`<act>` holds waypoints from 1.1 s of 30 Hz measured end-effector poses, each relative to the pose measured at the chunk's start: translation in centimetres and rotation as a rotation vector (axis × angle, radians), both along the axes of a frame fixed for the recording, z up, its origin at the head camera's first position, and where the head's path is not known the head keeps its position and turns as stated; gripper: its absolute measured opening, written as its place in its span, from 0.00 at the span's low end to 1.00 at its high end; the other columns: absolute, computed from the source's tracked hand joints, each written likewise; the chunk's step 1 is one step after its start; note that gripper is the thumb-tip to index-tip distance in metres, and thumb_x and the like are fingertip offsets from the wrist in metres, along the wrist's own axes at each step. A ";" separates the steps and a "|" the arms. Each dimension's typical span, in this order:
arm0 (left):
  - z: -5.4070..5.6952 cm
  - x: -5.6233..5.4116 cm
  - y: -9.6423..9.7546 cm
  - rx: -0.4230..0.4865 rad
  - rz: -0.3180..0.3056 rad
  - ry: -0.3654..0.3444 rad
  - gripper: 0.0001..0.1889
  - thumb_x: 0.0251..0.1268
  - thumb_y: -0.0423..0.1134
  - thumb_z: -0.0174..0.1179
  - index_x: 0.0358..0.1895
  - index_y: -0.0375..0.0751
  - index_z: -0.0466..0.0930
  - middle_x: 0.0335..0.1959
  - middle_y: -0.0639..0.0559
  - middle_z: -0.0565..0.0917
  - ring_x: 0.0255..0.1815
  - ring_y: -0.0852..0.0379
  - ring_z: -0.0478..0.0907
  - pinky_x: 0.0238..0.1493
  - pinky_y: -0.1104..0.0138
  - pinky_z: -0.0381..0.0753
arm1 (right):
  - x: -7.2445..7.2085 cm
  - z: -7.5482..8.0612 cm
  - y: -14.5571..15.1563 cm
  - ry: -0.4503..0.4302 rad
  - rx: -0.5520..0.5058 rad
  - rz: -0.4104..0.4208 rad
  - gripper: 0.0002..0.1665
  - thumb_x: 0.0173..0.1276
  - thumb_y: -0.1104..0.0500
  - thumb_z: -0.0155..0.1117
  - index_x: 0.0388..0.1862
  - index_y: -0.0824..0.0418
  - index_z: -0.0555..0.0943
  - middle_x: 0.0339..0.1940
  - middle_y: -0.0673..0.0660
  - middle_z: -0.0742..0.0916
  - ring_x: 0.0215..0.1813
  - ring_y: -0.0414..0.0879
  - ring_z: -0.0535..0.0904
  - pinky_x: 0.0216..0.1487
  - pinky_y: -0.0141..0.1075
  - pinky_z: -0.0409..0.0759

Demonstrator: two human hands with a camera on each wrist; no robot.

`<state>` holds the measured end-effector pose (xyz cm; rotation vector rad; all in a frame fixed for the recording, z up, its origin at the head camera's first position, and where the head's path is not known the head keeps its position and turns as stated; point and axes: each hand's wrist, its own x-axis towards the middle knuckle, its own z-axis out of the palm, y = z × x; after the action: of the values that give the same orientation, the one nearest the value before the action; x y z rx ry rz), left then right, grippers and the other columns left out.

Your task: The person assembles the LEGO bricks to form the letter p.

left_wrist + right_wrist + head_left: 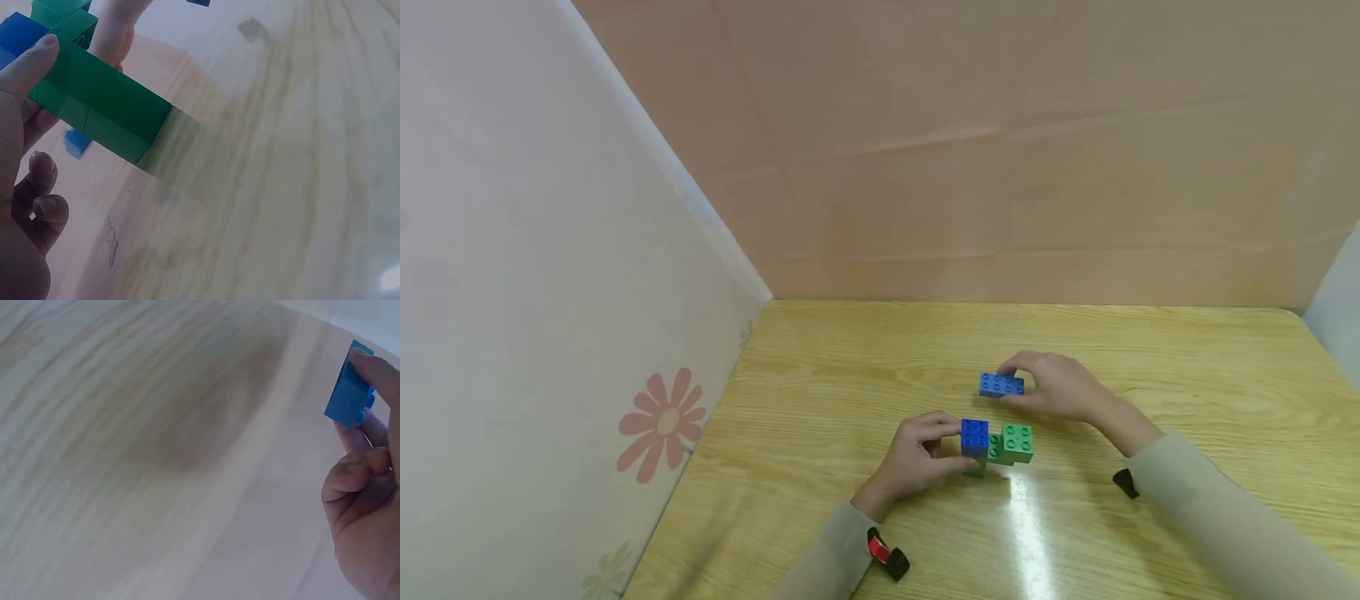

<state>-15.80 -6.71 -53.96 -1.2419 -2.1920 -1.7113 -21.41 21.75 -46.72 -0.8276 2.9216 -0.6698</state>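
Note:
My left hand (921, 454) pinches a small stack of toy building bricks between thumb and fingers. On the stack's near-hand side a dark blue brick (974, 435) sits on top, and a raised green brick (1018, 439) stands at its right. In the left wrist view, the green lower part (103, 103) of the stack meets the wooden table at its foot, and the thumb presses its upper end. Beyond the stack, my right hand (1060, 387) holds a lighter blue eight-stud brick (1000, 385) by its right end. The right wrist view shows this blue brick (350, 387) pinched above the table, studs toward the palm.
The wood-grain table (850, 350) ends at a pinkish-tan back panel (1000, 167). A pale wall with a pink flower print (662, 423) rises along the left. Dark straps hang at both cuffs, the left strap (887, 554) with a red piece.

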 end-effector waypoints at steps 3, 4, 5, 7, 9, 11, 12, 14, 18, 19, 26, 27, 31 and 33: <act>0.0 0.1 0.1 -0.005 0.004 -0.003 0.20 0.58 0.33 0.78 0.55 0.39 0.89 0.46 0.55 0.87 0.24 0.56 0.72 0.25 0.73 0.72 | 0.5 0.9 0.1 0.019 -0.038 -0.005 0.23 0.64 0.47 0.79 0.55 0.55 0.87 0.51 0.51 0.89 0.53 0.54 0.86 0.53 0.57 0.82; 0.1 0.1 0.1 -0.007 0.005 -0.005 0.20 0.58 0.33 0.78 0.55 0.39 0.89 0.46 0.55 0.87 0.24 0.56 0.72 0.25 0.73 0.72 | 0.7 1.1 0.1 0.032 -0.046 -0.003 0.23 0.64 0.47 0.79 0.55 0.54 0.86 0.51 0.50 0.89 0.52 0.54 0.86 0.52 0.57 0.82; 0.1 0.1 0.0 -0.009 0.006 -0.006 0.20 0.58 0.33 0.78 0.55 0.39 0.89 0.46 0.55 0.87 0.24 0.56 0.72 0.25 0.74 0.72 | 0.9 1.3 0.0 0.044 -0.053 -0.003 0.23 0.64 0.47 0.79 0.55 0.54 0.86 0.50 0.50 0.89 0.51 0.52 0.86 0.52 0.56 0.82; 0.2 0.2 0.0 -0.008 0.004 -0.007 0.20 0.58 0.32 0.78 0.55 0.39 0.88 0.46 0.55 0.87 0.24 0.55 0.72 0.25 0.73 0.72 | 1.4 1.8 0.0 0.075 -0.068 0.007 0.23 0.64 0.47 0.79 0.55 0.54 0.86 0.49 0.49 0.89 0.49 0.50 0.86 0.50 0.55 0.83; 0.2 0.2 0.0 -0.006 -0.001 -0.004 0.20 0.58 0.32 0.78 0.55 0.38 0.88 0.46 0.54 0.88 0.24 0.55 0.72 0.25 0.74 0.71 | 1.9 2.4 -0.1 0.108 -0.084 0.019 0.23 0.63 0.47 0.79 0.54 0.53 0.86 0.48 0.47 0.89 0.47 0.45 0.85 0.49 0.52 0.83; 0.2 0.2 0.0 -0.003 -0.005 0.001 0.20 0.58 0.31 0.78 0.55 0.38 0.88 0.46 0.54 0.87 0.24 0.55 0.72 0.25 0.74 0.71 | 2.5 3.0 -0.4 0.139 -0.100 0.039 0.23 0.63 0.46 0.80 0.54 0.53 0.86 0.47 0.46 0.88 0.46 0.42 0.85 0.47 0.49 0.84; 0.2 0.2 0.0 0.000 -0.008 0.004 0.20 0.57 0.31 0.78 0.55 0.37 0.88 0.46 0.54 0.88 0.24 0.56 0.71 0.25 0.74 0.71 | 2.9 3.4 -0.5 0.154 -0.109 0.053 0.23 0.63 0.46 0.80 0.54 0.53 0.86 0.47 0.45 0.88 0.45 0.41 0.85 0.46 0.48 0.84; 0.1 0.1 0.0 0.004 -0.012 0.007 0.20 0.57 0.31 0.78 0.55 0.37 0.88 0.46 0.54 0.87 0.24 0.56 0.71 0.25 0.74 0.71 | 3.6 4.0 -0.8 0.183 -0.126 0.079 0.23 0.64 0.46 0.79 0.53 0.52 0.86 0.47 0.44 0.88 0.44 0.39 0.84 0.45 0.45 0.84; 0.0 0.0 0.0 0.005 -0.012 0.001 0.21 0.57 0.31 0.78 0.55 0.37 0.88 0.46 0.54 0.87 0.24 0.57 0.71 0.24 0.73 0.71 | 4.8 5.2 -1.4 0.238 -0.161 0.124 0.22 0.63 0.48 0.80 0.53 0.52 0.86 0.47 0.43 0.88 0.44 0.37 0.85 0.42 0.43 0.85; 0.0 0.0 0.0 0.003 -0.011 -0.001 0.21 0.57 0.31 0.78 0.55 0.37 0.88 0.46 0.54 0.87 0.24 0.57 0.71 0.24 0.73 0.71 | 5.1 5.4 -1.5 0.251 -0.169 0.133 0.22 0.63 0.48 0.80 0.53 0.52 0.86 0.48 0.43 0.88 0.44 0.37 0.85 0.42 0.42 0.85; 0.1 0.1 -0.1 0.003 -0.012 0.006 0.20 0.57 0.31 0.78 0.54 0.37 0.89 0.46 0.54 0.87 0.24 0.63 0.70 0.24 0.74 0.71 | 6.5 6.1 -2.1 0.332 -0.209 0.200 0.23 0.58 0.51 0.83 0.52 0.52 0.86 0.47 0.41 0.88 0.43 0.35 0.85 0.40 0.38 0.85; 0.0 0.1 -0.1 0.006 -0.014 0.009 0.20 0.57 0.31 0.78 0.54 0.37 0.88 0.46 0.53 0.87 0.24 0.64 0.70 0.24 0.74 0.71 | 6.6 6.1 -2.1 0.338 -0.215 0.206 0.23 0.58 0.51 0.83 0.51 0.52 0.86 0.46 0.41 0.88 0.43 0.35 0.85 0.40 0.37 0.85; 0.0 0.1 0.0 0.012 -0.020 0.015 0.20 0.57 0.30 0.78 0.54 0.35 0.88 0.47 0.52 0.87 0.23 0.63 0.70 0.23 0.74 0.71 | 7.1 6.2 -2.3 0.362 -0.236 0.238 0.23 0.58 0.50 0.83 0.51 0.52 0.85 0.46 0.41 0.88 0.43 0.35 0.85 0.40 0.38 0.86; 0.1 0.1 0.0 0.012 -0.021 0.016 0.20 0.57 0.30 0.78 0.54 0.35 0.88 0.47 0.52 0.87 0.23 0.63 0.70 0.23 0.74 0.71 | 7.4 6.3 -2.4 0.370 -0.240 0.251 0.23 0.58 0.50 0.83 0.51 0.52 0.85 0.46 0.42 0.88 0.43 0.36 0.86 0.40 0.38 0.86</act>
<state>-15.74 -6.75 -53.91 -1.2751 -2.1650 -1.7132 -14.06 19.31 -40.45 -1.4584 2.9979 -0.9455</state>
